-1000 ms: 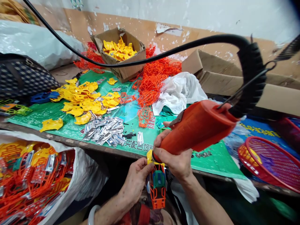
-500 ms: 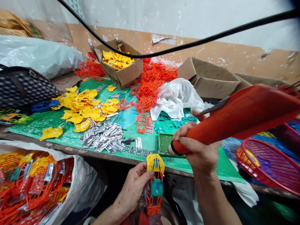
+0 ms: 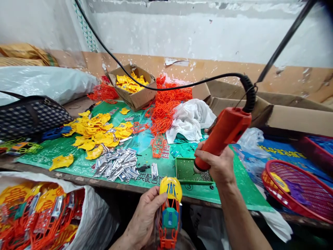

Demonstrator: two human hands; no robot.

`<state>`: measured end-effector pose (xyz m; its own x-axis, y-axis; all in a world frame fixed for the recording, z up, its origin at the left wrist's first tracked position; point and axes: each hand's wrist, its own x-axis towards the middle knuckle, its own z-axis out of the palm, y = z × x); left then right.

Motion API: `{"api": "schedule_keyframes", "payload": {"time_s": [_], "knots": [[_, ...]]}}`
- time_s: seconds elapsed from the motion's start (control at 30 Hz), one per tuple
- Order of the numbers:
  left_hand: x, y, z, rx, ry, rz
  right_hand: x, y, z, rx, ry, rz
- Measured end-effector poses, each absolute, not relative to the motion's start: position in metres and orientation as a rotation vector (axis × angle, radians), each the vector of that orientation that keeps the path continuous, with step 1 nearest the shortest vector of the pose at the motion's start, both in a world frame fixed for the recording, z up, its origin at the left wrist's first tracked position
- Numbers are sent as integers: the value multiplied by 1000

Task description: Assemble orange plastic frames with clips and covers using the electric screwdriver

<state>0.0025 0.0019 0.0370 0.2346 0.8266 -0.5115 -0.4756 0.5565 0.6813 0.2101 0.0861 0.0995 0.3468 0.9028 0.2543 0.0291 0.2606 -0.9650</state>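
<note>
My left hand (image 3: 145, 217) pinches a toy car body (image 3: 170, 218) between thumb and fingers at the table's front edge. The toy has a yellow nose, an orange lattice frame and a green block in its middle. My right hand (image 3: 221, 165) is wrapped round a red electric screwdriver (image 3: 221, 135), whose cable leaves its upper end. The screwdriver's tip points down at a green gridded tray (image 3: 183, 170); whether it touches is hard to see. Small dark screws (image 3: 206, 176) lie in the tray's right part, beside the tip.
Yellow parts (image 3: 96, 128) and silver strips (image 3: 117, 165) lie in heaps at left. Orange frames (image 3: 163, 114) pile up behind, near a cardboard box (image 3: 137, 97) of yellow parts. A full white sack (image 3: 91, 208) stands at lower left, a red basket (image 3: 267, 173) at right. A black cable (image 3: 179, 86) hangs across.
The screwdriver has swung from slanting toward me to more upright, its tip now over the screws in the tray. My left hand keeps hold of the toy car body. The view has tilted up.
</note>
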Motion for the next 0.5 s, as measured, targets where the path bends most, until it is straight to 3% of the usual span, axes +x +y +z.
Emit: {"api": "schedule_keyframes", "payload": {"time_s": [0.5], "knots": [[12,17,54,281,879,938,205,99,87,-1131,-807,1008]]}}
